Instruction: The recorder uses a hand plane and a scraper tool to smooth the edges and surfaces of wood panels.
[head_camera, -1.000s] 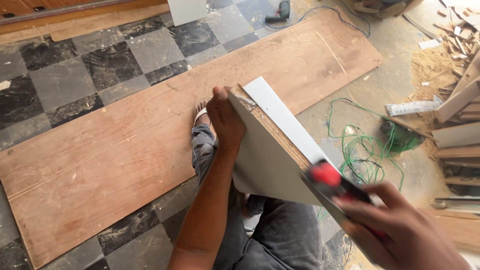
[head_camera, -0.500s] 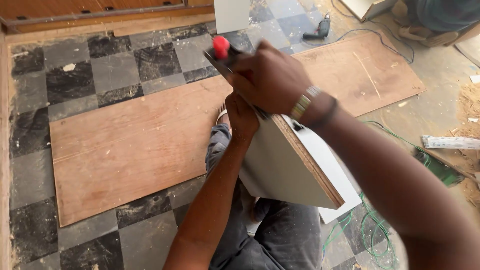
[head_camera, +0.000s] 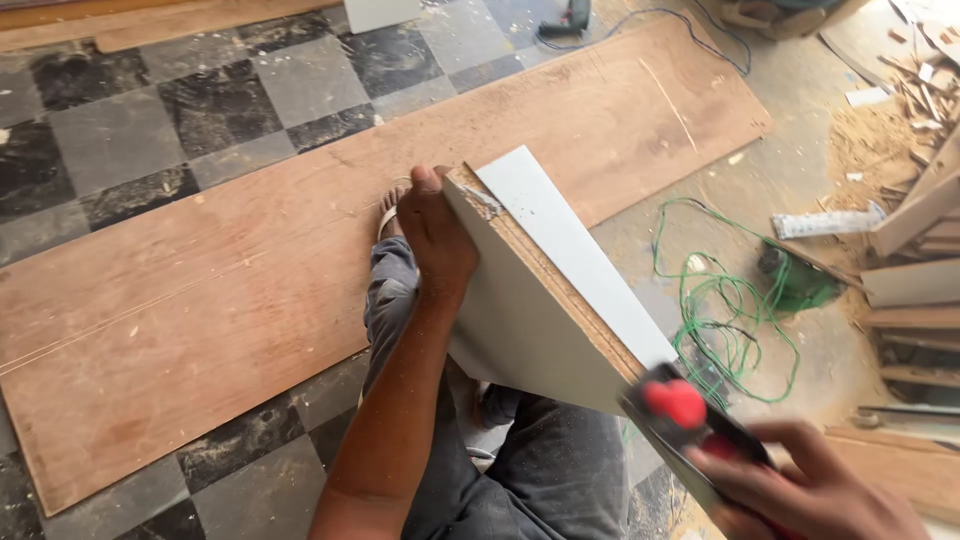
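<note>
My left hand (head_camera: 438, 235) grips the far upper corner of a white laminated board (head_camera: 520, 320), held on edge over my lap so its raw brown edge faces up. A strip of white edge band (head_camera: 570, 250) runs beside that edge. My right hand (head_camera: 810, 490) sits at the board's near end, closed around a black hand tool with a red knob (head_camera: 676, 402) that rests on the edge. Below the board are my grey trousers and my sandalled foot (head_camera: 388, 212).
A long brown plywood sheet (head_camera: 250, 270) lies across the checkered tile floor. A tangle of green cable (head_camera: 730, 320) lies to the right. Wood offcuts and sawdust (head_camera: 900, 170) pile at the right edge. A power tool (head_camera: 572, 16) lies at the top.
My right hand has slid the tool from the board's far end back along the edge to the near end. My left hand keeps its grip on the far corner.
</note>
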